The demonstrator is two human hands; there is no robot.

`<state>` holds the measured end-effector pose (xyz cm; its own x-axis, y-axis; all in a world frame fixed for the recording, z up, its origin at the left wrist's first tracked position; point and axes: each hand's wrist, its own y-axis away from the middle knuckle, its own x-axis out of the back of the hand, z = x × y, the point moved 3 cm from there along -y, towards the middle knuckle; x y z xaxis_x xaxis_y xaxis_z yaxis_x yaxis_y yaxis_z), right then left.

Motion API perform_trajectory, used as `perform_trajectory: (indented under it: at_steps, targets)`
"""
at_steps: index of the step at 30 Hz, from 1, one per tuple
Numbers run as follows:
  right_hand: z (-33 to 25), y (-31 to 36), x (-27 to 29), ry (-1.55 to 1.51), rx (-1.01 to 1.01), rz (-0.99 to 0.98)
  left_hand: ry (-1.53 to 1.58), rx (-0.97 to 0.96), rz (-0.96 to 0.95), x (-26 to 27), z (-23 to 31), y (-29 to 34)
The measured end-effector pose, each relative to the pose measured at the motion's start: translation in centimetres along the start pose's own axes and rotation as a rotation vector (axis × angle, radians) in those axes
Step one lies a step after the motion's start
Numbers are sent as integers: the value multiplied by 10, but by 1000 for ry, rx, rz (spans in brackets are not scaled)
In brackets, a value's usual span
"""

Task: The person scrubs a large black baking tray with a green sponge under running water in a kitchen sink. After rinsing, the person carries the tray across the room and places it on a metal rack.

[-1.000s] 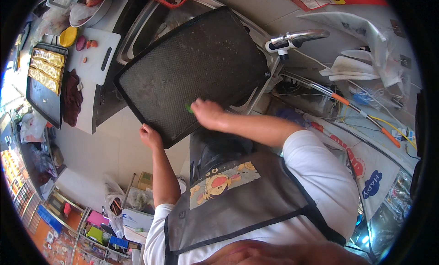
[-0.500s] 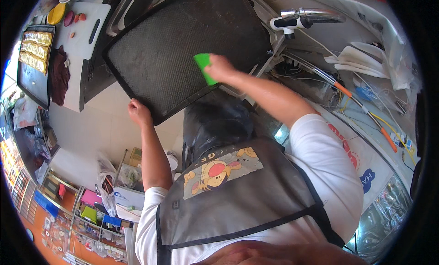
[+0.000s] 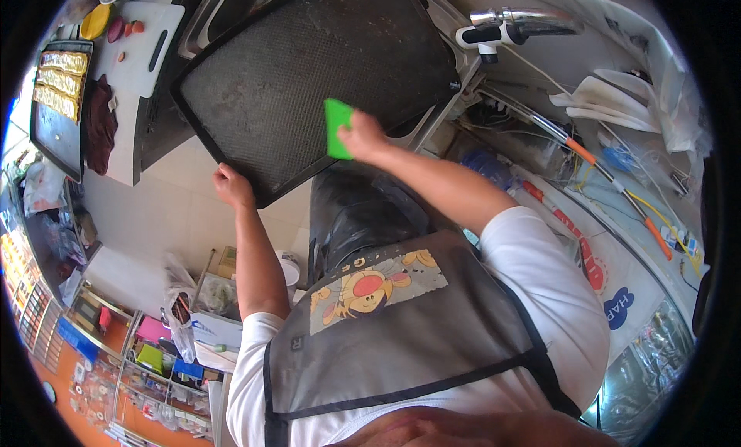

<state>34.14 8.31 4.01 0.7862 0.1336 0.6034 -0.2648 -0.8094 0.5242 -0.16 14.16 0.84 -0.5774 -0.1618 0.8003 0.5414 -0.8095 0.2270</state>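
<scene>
A large black baking tray [image 3: 270,92] with a textured surface and raised rim lies tilted in front of me. My left hand [image 3: 234,188] is closed on its near left corner, fingers wrapped round the rim. In my right hand [image 3: 363,137] is a flat green scraper [image 3: 336,128], gripped by one side over the near part of the tray. Whether its edge touches the tray I cannot tell. Small brownish specks show on the tray's far right part.
Beyond the tray's right side stands a chrome and white faucet [image 3: 488,37], beside the sink edge. A white cutting board [image 3: 150,42], a dark cloth [image 3: 102,123] and another tray [image 3: 55,148] holding golden strips are at the left. Orange-and-silver poles [image 3: 606,168] lie at the right.
My right hand has moved the green scraper a little left and nearer to me across the tray. My left hand keeps its hold on the corner.
</scene>
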Motion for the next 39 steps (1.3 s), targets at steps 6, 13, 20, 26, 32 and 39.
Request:
perform_trajectory:
  at_steps: [6,13,20,26,32,39]
  targets:
    - [41,-22,110,63,34,172,31,-19,-2,1,1,1]
    - [-12,12,24,-43,138,4,47,-46,11,1,6,1]
    - [75,-42,147,190,59,86,22,-33,-23,0,2,1]
    - [-8,-28,140,229,115,42,22,-33,2,-2,0,-1]
    - [-48,35,35,550,549,-149,23,-57,17,-2,-4,-4]
    - [23,-24,114,683,307,-4,52,-62,28,-2,-2,-2]
